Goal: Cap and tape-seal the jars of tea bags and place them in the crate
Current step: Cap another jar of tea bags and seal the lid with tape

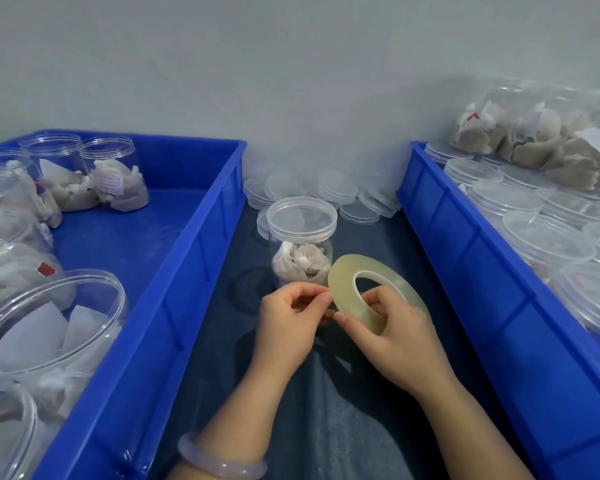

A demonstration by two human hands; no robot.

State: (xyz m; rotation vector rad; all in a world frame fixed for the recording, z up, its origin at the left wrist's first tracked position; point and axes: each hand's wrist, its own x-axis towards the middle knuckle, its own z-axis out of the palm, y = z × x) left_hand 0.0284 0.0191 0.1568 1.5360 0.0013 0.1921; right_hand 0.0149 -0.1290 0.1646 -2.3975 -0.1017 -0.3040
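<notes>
Two hands meet on the tape roll (342, 292), just in front of the jar (300, 252). We see the right hand (392, 337) gripping the roll, thumb flat on its near face and fingers hooked through the core. The left hand (288, 317) pinches thumb and forefinger closed at the roll's left rim; whether a loose tape end lies between them we cannot tell. The roll is tilted, its hole facing up and toward us. The jar stands upright on the dark cloth (326, 393) between the left crate (194, 237) and the right crate (465, 237), its lid (301, 216) on and tea bags at its bottom. The roll hides its lower right side, and both crates run out of frame.
</notes>
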